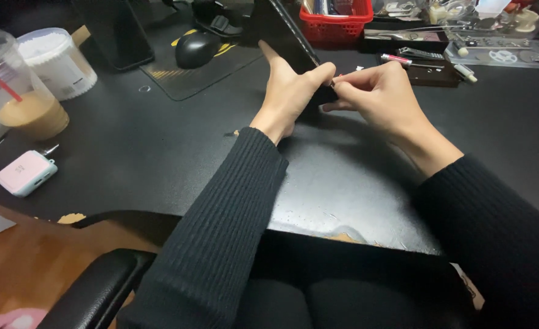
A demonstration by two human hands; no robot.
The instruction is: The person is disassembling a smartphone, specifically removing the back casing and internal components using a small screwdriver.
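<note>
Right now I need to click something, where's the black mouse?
In the head view, the black mouse sits upper left on the mouse pad, beyond the left hand.

Two hands up at centre frame, left hand [289,91] and right hand [379,94]. One black mouse [196,49] upper left, on one mouse mat [178,79]. One red basket [335,24] at the top. One round white tub [56,61], one iced drink cup [14,97], one small pink device [26,172] at left.
</note>
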